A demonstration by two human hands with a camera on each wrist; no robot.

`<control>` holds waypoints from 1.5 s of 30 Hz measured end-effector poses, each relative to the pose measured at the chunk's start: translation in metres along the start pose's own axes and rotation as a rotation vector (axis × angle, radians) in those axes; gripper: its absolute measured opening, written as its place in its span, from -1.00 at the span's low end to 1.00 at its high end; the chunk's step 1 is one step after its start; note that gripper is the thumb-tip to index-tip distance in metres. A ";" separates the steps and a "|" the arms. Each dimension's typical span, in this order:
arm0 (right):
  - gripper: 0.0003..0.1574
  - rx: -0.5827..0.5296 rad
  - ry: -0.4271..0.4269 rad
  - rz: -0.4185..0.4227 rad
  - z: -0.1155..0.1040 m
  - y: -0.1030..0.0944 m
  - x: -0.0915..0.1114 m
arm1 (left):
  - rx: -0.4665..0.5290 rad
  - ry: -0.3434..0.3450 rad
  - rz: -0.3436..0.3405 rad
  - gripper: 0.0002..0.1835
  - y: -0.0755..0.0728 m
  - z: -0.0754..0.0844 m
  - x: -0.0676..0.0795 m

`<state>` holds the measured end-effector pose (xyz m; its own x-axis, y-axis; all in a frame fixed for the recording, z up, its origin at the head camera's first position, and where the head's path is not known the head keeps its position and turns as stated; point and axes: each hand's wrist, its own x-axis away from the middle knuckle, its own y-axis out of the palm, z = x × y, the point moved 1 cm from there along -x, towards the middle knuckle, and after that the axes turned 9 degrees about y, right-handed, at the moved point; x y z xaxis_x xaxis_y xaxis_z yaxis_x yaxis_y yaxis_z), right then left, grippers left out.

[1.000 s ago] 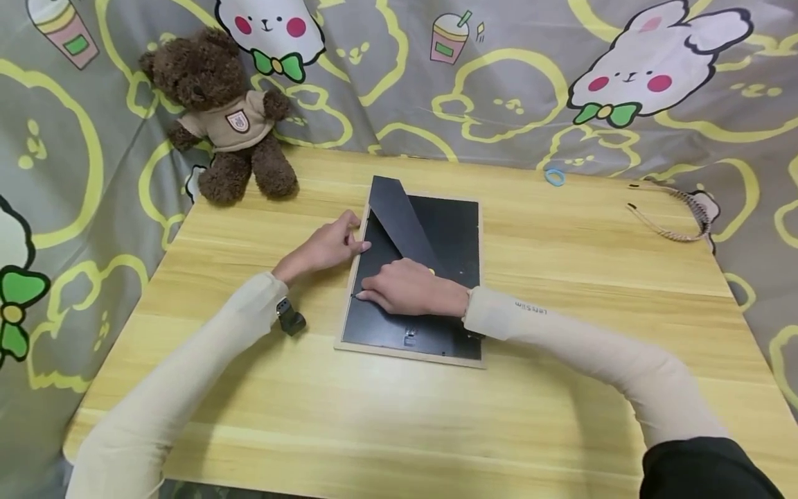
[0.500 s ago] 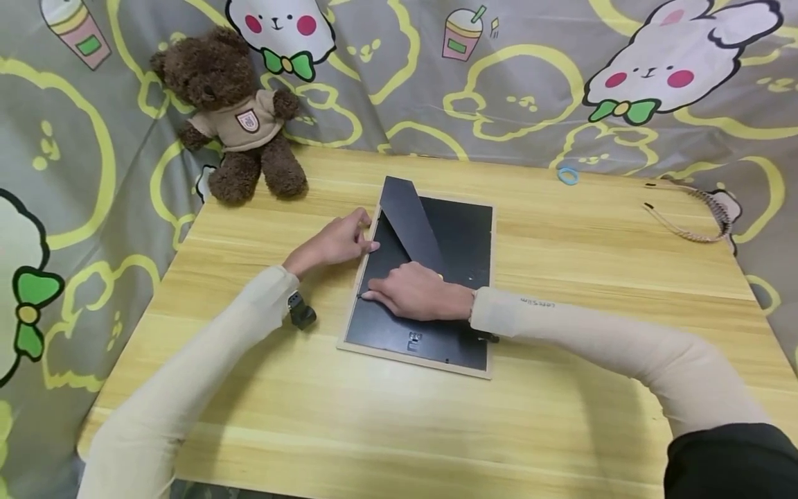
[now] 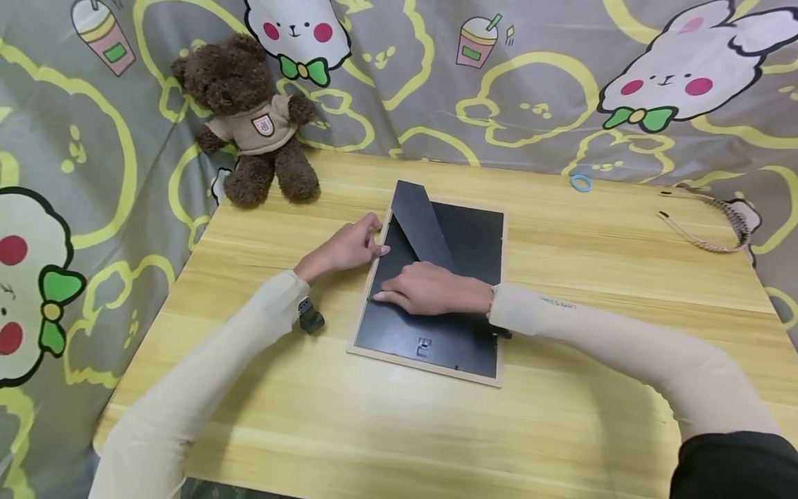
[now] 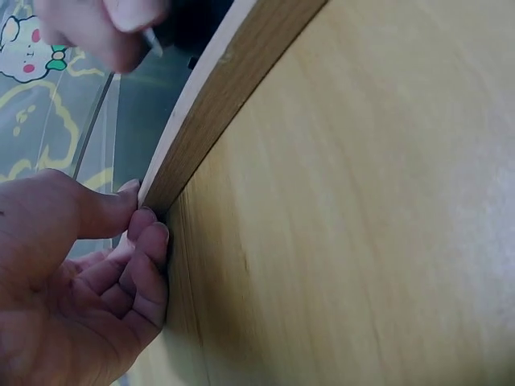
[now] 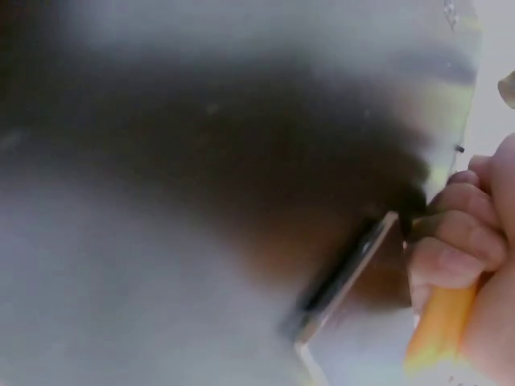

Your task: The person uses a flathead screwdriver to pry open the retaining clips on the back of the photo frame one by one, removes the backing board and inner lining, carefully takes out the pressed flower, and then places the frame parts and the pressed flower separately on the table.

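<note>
The left hand (image 3: 346, 246) pinches a black-backed, wood-rimmed picture frame (image 3: 395, 329) lying on the wood-grained table (image 3: 592, 277); the right hand (image 3: 430, 289) curls round an orange handle (image 5: 444, 322) over it. Rabbit-print cloth (image 3: 430, 104) hangs behind.

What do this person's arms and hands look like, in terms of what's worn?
The left sleeve is cream and looks plain; the right sleeve is cream with small dark lettering. Black cloth shows above the right one. A small black device sits at the left wrist; a dark piece partly shows at the right. The left hand and right hand are ungloved.
</note>
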<state>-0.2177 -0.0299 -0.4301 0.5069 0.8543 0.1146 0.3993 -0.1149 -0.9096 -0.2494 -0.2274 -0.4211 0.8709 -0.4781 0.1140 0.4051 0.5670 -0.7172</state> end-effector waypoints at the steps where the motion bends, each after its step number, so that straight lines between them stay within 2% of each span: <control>1: -0.43 0.013 0.001 0.006 0.001 0.000 0.002 | 0.002 0.001 -0.001 -0.49 0.000 0.001 -0.001; 11: -0.47 0.153 -0.011 0.117 -0.007 0.006 0.004 | -0.017 0.005 -0.002 -0.50 -0.001 0.003 -0.003; 18: -0.48 0.166 -0.011 0.143 -0.011 0.010 0.003 | -0.039 0.016 -0.006 -0.52 -0.001 0.001 -0.001; 32: -0.46 0.160 -0.035 0.178 -0.013 0.013 0.000 | -0.063 -0.005 0.011 -0.54 -0.003 0.002 0.005; 40: -0.52 0.024 0.032 0.149 -0.012 0.010 -0.013 | -0.052 -0.006 -0.001 -0.54 -0.001 0.004 0.001; 45: -0.54 -0.040 0.000 0.029 -0.007 -0.001 -0.013 | -0.020 0.025 -0.001 -0.61 0.002 0.006 -0.001</control>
<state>-0.2190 -0.0446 -0.4275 0.5182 0.8507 0.0885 0.4147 -0.1594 -0.8959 -0.2476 -0.2223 -0.4188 0.8633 -0.4952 0.0980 0.4001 0.5530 -0.7308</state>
